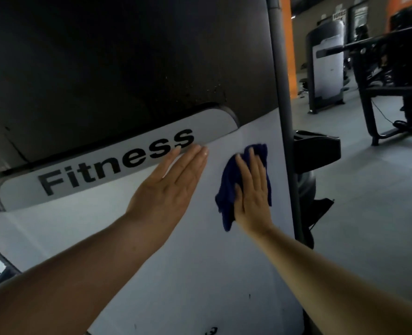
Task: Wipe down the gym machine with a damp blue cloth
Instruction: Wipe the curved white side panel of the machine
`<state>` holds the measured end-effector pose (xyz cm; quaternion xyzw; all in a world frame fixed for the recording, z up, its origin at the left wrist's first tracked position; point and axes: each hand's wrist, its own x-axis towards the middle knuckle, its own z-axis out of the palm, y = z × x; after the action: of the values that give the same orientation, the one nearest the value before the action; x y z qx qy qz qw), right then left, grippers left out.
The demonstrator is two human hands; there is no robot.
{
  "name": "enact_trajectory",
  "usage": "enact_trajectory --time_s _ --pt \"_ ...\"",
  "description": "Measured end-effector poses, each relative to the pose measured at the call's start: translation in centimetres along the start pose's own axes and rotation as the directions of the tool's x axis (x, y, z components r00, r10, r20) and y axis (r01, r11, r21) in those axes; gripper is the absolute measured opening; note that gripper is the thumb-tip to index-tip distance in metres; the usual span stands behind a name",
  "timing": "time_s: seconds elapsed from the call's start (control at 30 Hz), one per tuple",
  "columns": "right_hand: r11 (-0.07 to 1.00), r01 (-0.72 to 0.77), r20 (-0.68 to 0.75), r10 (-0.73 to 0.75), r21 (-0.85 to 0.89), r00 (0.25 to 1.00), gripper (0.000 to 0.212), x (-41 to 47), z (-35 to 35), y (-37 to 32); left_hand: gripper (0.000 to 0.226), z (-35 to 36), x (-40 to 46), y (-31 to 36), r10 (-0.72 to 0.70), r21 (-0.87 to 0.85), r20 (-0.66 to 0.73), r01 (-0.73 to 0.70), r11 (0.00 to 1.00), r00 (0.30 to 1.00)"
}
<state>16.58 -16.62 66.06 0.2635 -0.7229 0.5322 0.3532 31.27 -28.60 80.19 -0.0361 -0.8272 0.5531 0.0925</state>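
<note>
Head view: the right hand (250, 189) lies flat, fingers extended, pressing the blue cloth (229, 187) against the white panel (188, 262) of the gym machine at frame centre — not clamped, only pinned by the palm. The left hand (171, 184) rests open beside it, holding nothing. The cloth looks soft and limp; bunch it under the palm. The dark post (282, 117) bounds the right edge — open panel lies toward lower left.

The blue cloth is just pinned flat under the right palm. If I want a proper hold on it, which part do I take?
Take the loose bunch of blue cloth sticking out past the thumb side of the right hand, coming in from the left. That edge hangs in thick folds off the white panel, so fingers can close around it; the rest lies pressed flat.
</note>
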Motion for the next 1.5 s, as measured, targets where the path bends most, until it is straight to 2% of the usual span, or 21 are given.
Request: enact_trajectory --time_s 0.13,0.2,0.3,0.4,0.5,0.6,0.67,0.77,0.9,1.0,1.1,1.17,1.23,1.4,1.5 --pt "0.992 -0.072 -0.074 0.081 0.107 0.994 0.050 3.8 -0.5 -1.3 0.098 -1.2 0.6 0.8 0.008 -0.010 0.115 -0.007 1.000 0.993" --pt "0.990 -0.094 -0.078 0.102 0.105 0.992 0.051 2.3 -0.2 -1.1 0.098 -2.4 1.5 1.0 -0.013 -0.045 0.108 0.018 0.999 0.994" --pt "0.983 -0.126 -0.058 0.135 0.137 0.989 0.054 0.4 0.1 -0.7 0.095 -3.4 3.0 1.4 -0.007 -0.005 0.075 0.007 1.000 0.997" --pt "0.973 -0.185 -0.041 0.192 0.136 0.980 0.058 3.5 -0.9 -1.3 0.094 -3.7 3.6 1.9 0.026 0.066 0.109 -0.034 0.997 0.994" --pt "0.966 -0.239 -0.023 0.243 0.097 0.970 0.070 5.7 -1.6 -1.4 0.095 -3.7 3.7 2.0 0.047 0.047 0.131 -0.054 0.997 0.990" --pt "0.966 -0.233 -0.046 0.239 0.109 0.970 0.066 3.8 -1.3 -1.6 0.091 -3.5 3.7 2.3 0.057 0.029 0.136 -0.061 0.998 0.989" --pt "0.954 -0.263 0.013 0.264 0.146 0.964 0.064 2.2 -1.2 -1.9 0.090 -3.3 3.6 2.6 0.046 0.015 0.116 -0.048 0.999 0.992" --pt "0.931 -0.314 0.029 0.315 0.187 0.949 0.066 5.1 -2.5 -1.2 0.089 -3.0 3.7 3.2 0.031 -0.015 0.096 -0.030 0.999 0.995" --pt "0.978 -0.194 -0.006 0.195 0.077 0.981 0.065 7.0 -3.1 1.6 0.101 -2.3 4.4 4.4 -0.031 -0.066 0.025 0.033 0.997 0.999" --pt "0.977 -0.210 0.099 0.211 -0.027 0.972 0.072 2.7 -2.8 3.1 0.109 -2.2 4.7 5.7 -0.147 -0.100 -0.041 0.142 0.985 0.988" --pt "0.990 -0.143 0.197 0.142 -0.009 0.970 0.065 4.0 -4.3 4.0 0.114 -2.5 5.0 7.0 -0.286 -0.138 -0.077 0.274 0.952 0.955" --pt "0.999 -0.049 0.174 0.047 0.004 0.984 0.064 6.8 -5.3 4.1 0.118 -2.6 5.5 7.8 -0.380 -0.169 -0.087 0.362 0.917 0.921" --pt "1.000 0.028 0.158 -0.026 -0.009 0.987 0.061 7.9 -5.4 4.8 0.130 -2.7 6.0 8.6 -0.453 -0.224 -0.029 0.436 0.872 0.891" --pt "0.995 0.056 0.247 -0.035 -0.078 0.968 0.059 0.6 -4.2 8.8 0.131 -2.2 6.6 11.0 -0.521 -0.294 -0.009 0.496 0.817 0.853" --pt "0.998 0.058 0.214 -0.058 0.009 0.975 0.058 1.0 -4.0 8.8 0.132 -1.5 6.1 13.3 -0.487 -0.267 0.007 0.471 0.841 0.874"
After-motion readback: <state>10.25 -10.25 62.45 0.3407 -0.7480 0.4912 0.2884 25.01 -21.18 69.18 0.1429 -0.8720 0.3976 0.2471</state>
